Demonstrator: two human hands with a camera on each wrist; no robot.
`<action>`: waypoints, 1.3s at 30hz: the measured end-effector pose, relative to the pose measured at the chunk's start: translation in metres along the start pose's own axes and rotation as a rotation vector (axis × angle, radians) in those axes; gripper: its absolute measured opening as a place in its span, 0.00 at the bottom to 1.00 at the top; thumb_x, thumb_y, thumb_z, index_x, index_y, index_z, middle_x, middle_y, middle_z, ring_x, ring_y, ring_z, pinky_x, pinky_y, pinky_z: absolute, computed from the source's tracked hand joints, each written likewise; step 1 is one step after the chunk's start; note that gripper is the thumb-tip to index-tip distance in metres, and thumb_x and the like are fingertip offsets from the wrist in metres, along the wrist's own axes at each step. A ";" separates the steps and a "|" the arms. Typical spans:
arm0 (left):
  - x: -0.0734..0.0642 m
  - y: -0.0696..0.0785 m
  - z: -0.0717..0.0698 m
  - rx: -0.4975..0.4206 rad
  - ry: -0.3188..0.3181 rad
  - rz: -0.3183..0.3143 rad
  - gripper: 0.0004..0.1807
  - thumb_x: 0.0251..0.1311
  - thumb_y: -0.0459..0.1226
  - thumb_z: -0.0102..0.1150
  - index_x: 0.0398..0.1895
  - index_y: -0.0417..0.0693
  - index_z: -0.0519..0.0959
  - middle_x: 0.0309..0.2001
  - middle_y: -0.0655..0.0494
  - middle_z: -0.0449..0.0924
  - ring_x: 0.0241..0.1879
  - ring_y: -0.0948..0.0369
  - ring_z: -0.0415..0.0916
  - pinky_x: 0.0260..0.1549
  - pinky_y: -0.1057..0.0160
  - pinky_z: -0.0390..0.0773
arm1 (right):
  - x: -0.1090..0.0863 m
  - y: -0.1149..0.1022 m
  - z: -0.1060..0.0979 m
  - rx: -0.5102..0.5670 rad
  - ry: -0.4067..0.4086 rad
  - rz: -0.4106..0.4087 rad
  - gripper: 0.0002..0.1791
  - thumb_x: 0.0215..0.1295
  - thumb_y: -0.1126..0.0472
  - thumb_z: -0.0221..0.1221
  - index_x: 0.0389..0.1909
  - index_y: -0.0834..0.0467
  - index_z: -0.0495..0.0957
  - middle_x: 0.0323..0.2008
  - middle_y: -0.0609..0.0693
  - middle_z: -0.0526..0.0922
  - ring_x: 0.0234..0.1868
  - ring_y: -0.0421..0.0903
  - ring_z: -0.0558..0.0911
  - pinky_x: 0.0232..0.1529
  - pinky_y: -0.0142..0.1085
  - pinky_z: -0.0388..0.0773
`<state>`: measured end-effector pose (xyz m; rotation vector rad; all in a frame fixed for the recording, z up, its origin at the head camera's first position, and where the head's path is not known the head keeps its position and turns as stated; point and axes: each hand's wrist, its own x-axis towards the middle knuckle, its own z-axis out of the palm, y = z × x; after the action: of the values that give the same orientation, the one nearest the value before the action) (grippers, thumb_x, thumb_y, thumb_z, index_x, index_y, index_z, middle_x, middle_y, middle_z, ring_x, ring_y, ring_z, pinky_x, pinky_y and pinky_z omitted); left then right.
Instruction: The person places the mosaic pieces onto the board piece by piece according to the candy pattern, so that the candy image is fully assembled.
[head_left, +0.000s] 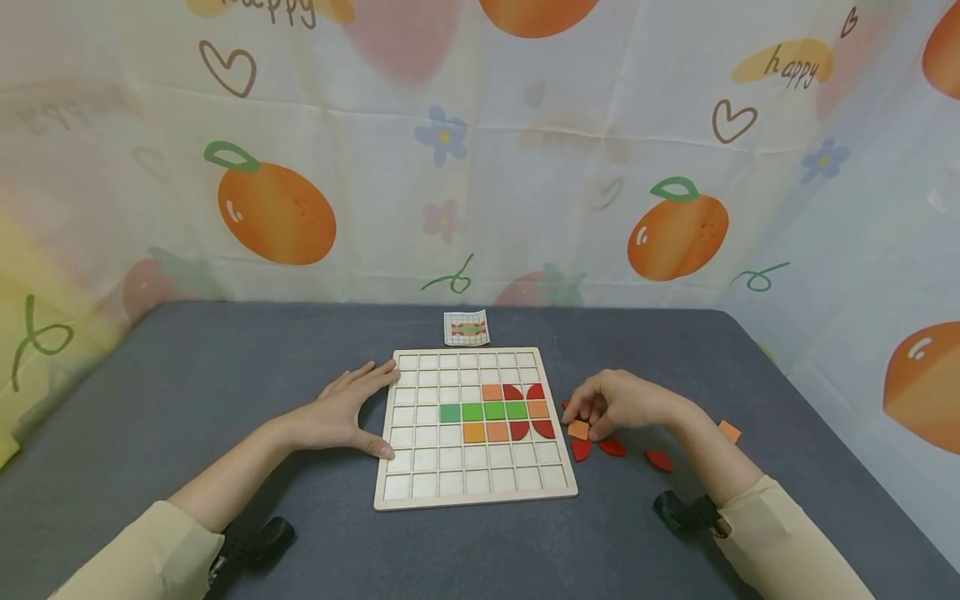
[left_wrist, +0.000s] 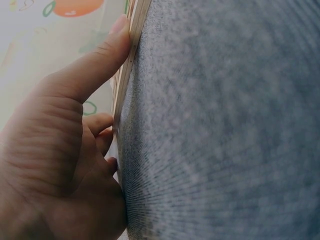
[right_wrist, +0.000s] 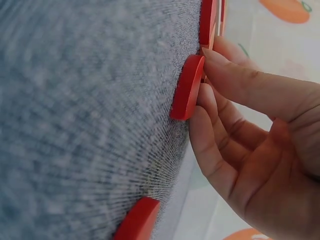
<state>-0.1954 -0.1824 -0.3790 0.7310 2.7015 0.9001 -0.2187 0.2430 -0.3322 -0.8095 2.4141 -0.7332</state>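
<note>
A square wooden grid board (head_left: 438, 458) lies on the table. My left hand (head_left: 341, 417) has its thumb and fingers spread along the board's left edge, touching it; the left wrist view shows the thumb (left_wrist: 102, 57) on the edge. Right of the board, my right hand (head_left: 622, 400) pinches an orange square tile (head_left: 578, 430) between thumb and fingers, low over the table. Red quarter-round pieces (head_left: 612, 447) lie around these fingertips, and one (right_wrist: 187, 87) overlaps the fingers in the right wrist view. On the board, green tiles (head_left: 494, 410) form a row between orange tiles (head_left: 497, 431) and red pieces (head_left: 519, 430).
A small pattern card (head_left: 467, 329) lies behind the board, printed with a coloured grid figure. Another orange tile (head_left: 729, 431) lies beyond my right forearm, and a red piece (head_left: 659, 460) sits below that wrist. A printed cloth (head_left: 480, 208) hangs behind the dark table (head_left: 330, 533).
</note>
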 end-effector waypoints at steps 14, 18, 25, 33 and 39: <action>-0.001 -0.001 0.001 0.000 -0.002 -0.002 0.64 0.40 0.56 0.78 0.78 0.42 0.54 0.80 0.43 0.45 0.78 0.34 0.37 0.70 0.27 0.37 | 0.000 -0.004 0.002 -0.059 0.057 -0.013 0.12 0.50 0.67 0.73 0.33 0.54 0.81 0.30 0.53 0.80 0.28 0.40 0.76 0.29 0.31 0.77; 0.000 -0.003 0.002 -0.002 -0.002 -0.007 0.64 0.40 0.57 0.77 0.78 0.43 0.54 0.81 0.44 0.44 0.78 0.35 0.37 0.71 0.28 0.37 | 0.001 -0.004 0.003 -0.049 0.073 -0.001 0.11 0.50 0.68 0.73 0.30 0.56 0.79 0.27 0.50 0.82 0.25 0.39 0.78 0.27 0.32 0.76; -0.001 -0.002 0.001 -0.008 -0.004 -0.005 0.64 0.41 0.57 0.77 0.78 0.42 0.53 0.81 0.44 0.44 0.78 0.35 0.36 0.71 0.29 0.36 | 0.004 -0.005 0.003 -0.054 0.097 0.013 0.11 0.51 0.67 0.72 0.26 0.56 0.78 0.23 0.46 0.80 0.23 0.40 0.78 0.26 0.32 0.75; -0.003 0.001 0.000 -0.007 -0.004 -0.001 0.63 0.41 0.56 0.77 0.78 0.43 0.53 0.81 0.44 0.44 0.78 0.35 0.36 0.71 0.28 0.37 | 0.006 -0.008 0.000 -0.038 0.100 -0.002 0.08 0.54 0.62 0.71 0.27 0.53 0.80 0.26 0.44 0.85 0.28 0.45 0.83 0.30 0.33 0.77; -0.002 0.000 0.000 -0.004 -0.001 0.003 0.63 0.41 0.56 0.77 0.78 0.42 0.54 0.80 0.44 0.44 0.78 0.34 0.37 0.71 0.28 0.37 | 0.009 -0.015 -0.003 -0.034 0.146 -0.017 0.05 0.57 0.62 0.69 0.32 0.51 0.83 0.27 0.46 0.86 0.31 0.45 0.83 0.34 0.34 0.79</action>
<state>-0.1941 -0.1831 -0.3791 0.7351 2.6977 0.9060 -0.2212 0.2282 -0.3229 -0.8171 2.5578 -0.7847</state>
